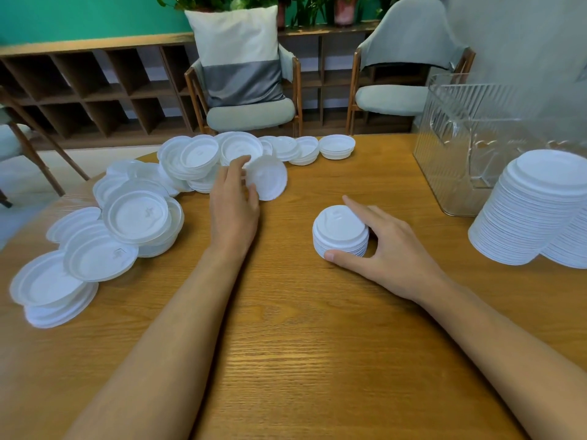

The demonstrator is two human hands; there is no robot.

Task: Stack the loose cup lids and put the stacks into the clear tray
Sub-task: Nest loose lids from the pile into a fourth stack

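Dozens of loose white plastic cup lids [136, 217] lie heaped along the left side of the wooden table [301, 344]. The heap runs from the lower left of the frame up to a row at the table's far edge, near upper centre. Most lie hollow side up and overlap one another.

Left hand [233, 204], centre-left: fingers above and thumb below pinch a single white lid [268, 177]. This lid is tilted up on edge, just in front of the far row, and its lower rim is close to the tabletop (contact cannot be told).

Right hand [394, 249], right of centre: it grips a short stack of white lids [341, 233] standing dome side up on the table. The thumb is at the stack's near base and the index finger reaches over the far side.

Upper right: a clear ribbed plastic tray [460, 147] stands upright on the table, well apart from the short stack.

Right edge: a tall stack of white lids [533, 211] leans slightly and stands on the table just in front of the tray, outside it. A second stack [568, 249] sits partly hidden behind it.

Background, top of frame: a brown cubby shelf [95, 87], a grey-cushioned wooden chair [251, 115] holding a white and grey pillow [238, 55], and a second chair [406, 58] to its right.
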